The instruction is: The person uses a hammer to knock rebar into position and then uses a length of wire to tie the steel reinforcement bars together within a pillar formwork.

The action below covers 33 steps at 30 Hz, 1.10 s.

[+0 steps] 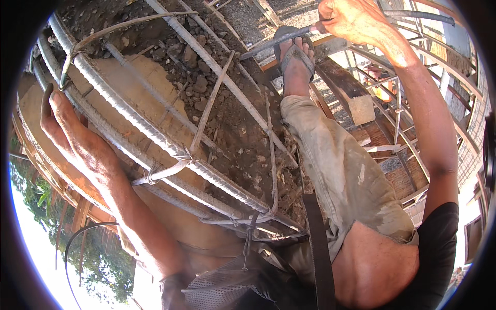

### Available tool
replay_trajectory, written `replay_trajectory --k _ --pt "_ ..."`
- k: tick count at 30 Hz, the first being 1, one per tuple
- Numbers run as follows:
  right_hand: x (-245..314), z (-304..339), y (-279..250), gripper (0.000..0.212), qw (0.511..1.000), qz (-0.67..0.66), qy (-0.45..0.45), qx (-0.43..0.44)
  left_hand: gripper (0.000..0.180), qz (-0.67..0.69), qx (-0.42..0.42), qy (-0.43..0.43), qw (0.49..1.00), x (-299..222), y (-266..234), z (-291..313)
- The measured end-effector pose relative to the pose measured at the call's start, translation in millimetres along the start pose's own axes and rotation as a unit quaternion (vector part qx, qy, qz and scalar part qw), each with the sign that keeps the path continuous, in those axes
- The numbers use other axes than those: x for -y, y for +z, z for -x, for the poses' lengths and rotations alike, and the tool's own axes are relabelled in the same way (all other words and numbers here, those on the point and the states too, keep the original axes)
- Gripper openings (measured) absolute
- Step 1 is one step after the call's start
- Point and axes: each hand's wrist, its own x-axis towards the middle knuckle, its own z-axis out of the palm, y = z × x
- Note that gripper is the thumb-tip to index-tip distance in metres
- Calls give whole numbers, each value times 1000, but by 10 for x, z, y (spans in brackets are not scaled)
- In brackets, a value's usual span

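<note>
My left hand is at the far left of a curved rebar cage. Its thumb and fingers close about the lowest ribbed bar, beside a thin bent stirrup; the exact contact is partly hidden. Other long ribbed rebars run diagonally, crossed by thin stirrups and bound with tie wire. At the top right my right hand is closed round a dark, flat, tapering metal bar. The bar's free end points left, over my sandaled foot. Part of it is hidden in the hand.
Rubble and soil lie under the cage, with a curved tan form panel below the bars. Timber pieces and more curved rebars fill the right side. A dark strap hangs in front of me.
</note>
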Motion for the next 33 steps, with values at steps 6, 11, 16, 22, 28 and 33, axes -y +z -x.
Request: replay_trajectory --k 6,11,16,22,28,33 --pt "-79 -102 125 28 990 39 -6 132 57 -4 9 12 1000 60 -26 -42" --pt "-299 -417 559 29 993 -20 -63 -95 58 4 16 -13 1000 -11 2 -21" --pt "-750 -402 68 27 967 -234 50 -88 57 16 35 -3 999 -48 78 -28" --pt "-193 -250 151 29 990 72 -19 119 57 7 20 -43 999 -29 -27 0" --pt "-554 -353 282 31 993 58 -36 92 58 28 37 -12 999 -140 99 10" --pt "-360 -609 179 28 982 3 -78 169 58 5 21 -22 1000 -10 -50 22"
